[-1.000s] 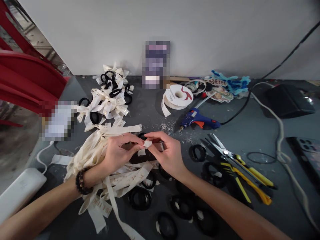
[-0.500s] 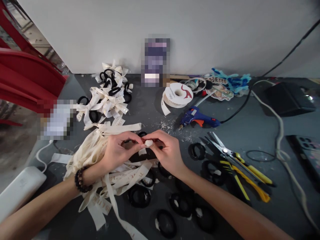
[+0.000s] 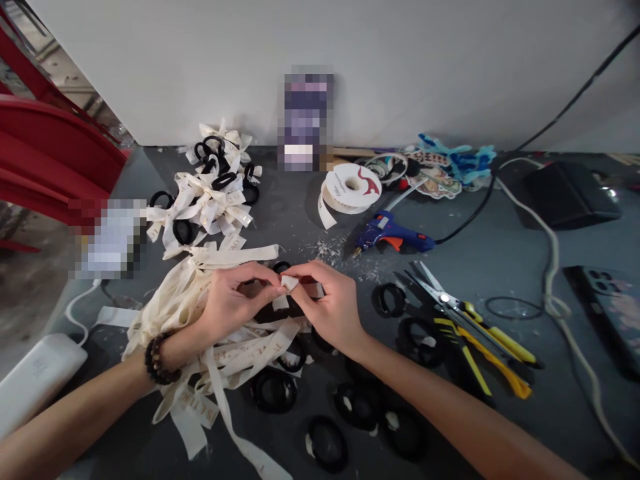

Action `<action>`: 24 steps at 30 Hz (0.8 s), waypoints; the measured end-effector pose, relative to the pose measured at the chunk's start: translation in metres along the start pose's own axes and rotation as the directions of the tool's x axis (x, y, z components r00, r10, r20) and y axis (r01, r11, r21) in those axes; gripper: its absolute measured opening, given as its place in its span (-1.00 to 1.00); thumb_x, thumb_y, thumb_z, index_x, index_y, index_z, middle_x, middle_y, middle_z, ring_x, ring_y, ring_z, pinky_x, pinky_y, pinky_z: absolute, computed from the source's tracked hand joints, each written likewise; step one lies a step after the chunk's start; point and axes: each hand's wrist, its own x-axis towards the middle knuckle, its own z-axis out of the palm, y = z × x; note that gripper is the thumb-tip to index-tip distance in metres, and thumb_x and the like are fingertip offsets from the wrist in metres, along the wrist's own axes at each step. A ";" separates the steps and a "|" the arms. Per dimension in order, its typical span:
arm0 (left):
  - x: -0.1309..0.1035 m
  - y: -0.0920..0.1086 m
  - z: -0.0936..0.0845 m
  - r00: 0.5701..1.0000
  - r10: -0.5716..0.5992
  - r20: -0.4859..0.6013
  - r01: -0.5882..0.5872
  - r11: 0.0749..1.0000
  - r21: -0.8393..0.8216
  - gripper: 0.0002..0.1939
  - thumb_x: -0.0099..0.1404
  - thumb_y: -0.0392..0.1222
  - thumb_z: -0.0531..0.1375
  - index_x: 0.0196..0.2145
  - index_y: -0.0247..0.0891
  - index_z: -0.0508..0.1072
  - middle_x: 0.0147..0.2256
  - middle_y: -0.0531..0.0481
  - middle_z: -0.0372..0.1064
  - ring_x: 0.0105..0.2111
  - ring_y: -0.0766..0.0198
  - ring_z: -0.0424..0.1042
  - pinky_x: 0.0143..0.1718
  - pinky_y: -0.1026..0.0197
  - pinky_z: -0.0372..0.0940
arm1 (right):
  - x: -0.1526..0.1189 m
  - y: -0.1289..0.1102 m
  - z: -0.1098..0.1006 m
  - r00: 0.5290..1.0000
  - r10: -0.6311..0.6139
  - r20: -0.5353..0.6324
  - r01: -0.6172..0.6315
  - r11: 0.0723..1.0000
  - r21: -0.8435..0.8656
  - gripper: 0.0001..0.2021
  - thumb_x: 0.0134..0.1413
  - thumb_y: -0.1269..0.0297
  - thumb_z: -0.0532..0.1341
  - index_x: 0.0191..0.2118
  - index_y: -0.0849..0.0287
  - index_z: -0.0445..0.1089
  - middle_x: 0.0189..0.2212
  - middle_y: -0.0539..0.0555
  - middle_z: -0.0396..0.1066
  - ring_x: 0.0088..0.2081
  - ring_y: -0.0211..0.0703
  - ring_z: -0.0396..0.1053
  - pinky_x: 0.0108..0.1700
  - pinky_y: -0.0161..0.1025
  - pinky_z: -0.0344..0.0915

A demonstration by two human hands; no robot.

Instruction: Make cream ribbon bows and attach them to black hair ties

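My left hand and my right hand meet at the middle of the table, fingertips pinched together. Between them they grip a small folded piece of white ribbon; whether a hair tie is caught in it is hidden by the fingers. A black hair tie shows just behind the fingertips. Under my left hand and wrist lies a heap of long cream ribbon strips with gold print. Several black hair ties, some with white bits on them, lie around my right forearm.
Finished-looking ribbon bows on hair ties are piled back left. A ribbon spool and a blue glue gun with a black cord stand beyond my hands. Scissors and a yellow-black cutter lie right. A white power bank is at left.
The white ribbon between my fingertips has turned and now looks flatter and more angular. Both hands stay pinched together in nearly the same place; the whole view has shifted slightly.
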 end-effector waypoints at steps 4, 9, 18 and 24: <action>0.001 0.003 0.000 0.999 -0.030 -0.030 0.030 0.999 0.017 -0.82 0.30 -0.11 0.47 -0.34 -0.26 0.66 -0.42 -0.06 0.63 -0.47 0.31 0.50 -0.47 0.33 0.33 | 0.000 0.003 0.000 0.999 0.029 0.015 -0.030 0.997 0.078 -0.88 0.32 0.12 0.36 -0.21 -0.01 0.62 -0.29 0.00 0.65 -0.29 -0.13 0.59 -0.27 -0.24 0.52; 0.001 0.002 0.000 0.998 -0.054 -0.013 0.055 0.997 0.046 -0.78 0.30 -0.07 0.47 -0.35 -0.28 0.65 -0.45 -0.06 0.60 -0.51 0.32 0.46 -0.54 0.33 0.25 | 0.000 0.002 0.000 0.999 0.041 0.000 -0.041 0.999 0.033 -0.88 0.27 0.14 0.38 -0.27 0.01 0.60 -0.33 0.00 0.64 -0.31 -0.12 0.58 -0.25 -0.23 0.51; 0.002 0.006 0.000 0.999 -0.042 0.012 0.041 0.998 0.057 -0.82 0.33 -0.12 0.44 -0.31 -0.28 0.62 -0.43 -0.06 0.60 -0.55 0.36 0.41 -0.57 0.34 0.22 | 0.001 0.003 0.002 0.991 0.133 0.013 -0.134 0.983 0.124 -0.83 0.25 0.09 0.39 -0.29 0.05 0.56 -0.37 -0.01 0.63 -0.36 -0.16 0.57 -0.31 -0.27 0.52; -0.001 0.002 0.001 0.997 -0.080 0.009 0.080 0.997 0.000 -0.81 0.31 -0.13 0.44 -0.24 -0.27 0.57 -0.39 -0.06 0.61 -0.47 0.31 0.52 -0.49 0.33 0.33 | 0.000 0.002 0.001 0.992 0.127 0.000 -0.126 0.988 0.084 -0.86 0.24 0.15 0.39 -0.31 0.05 0.56 -0.40 -0.03 0.61 -0.38 -0.18 0.54 -0.30 -0.28 0.48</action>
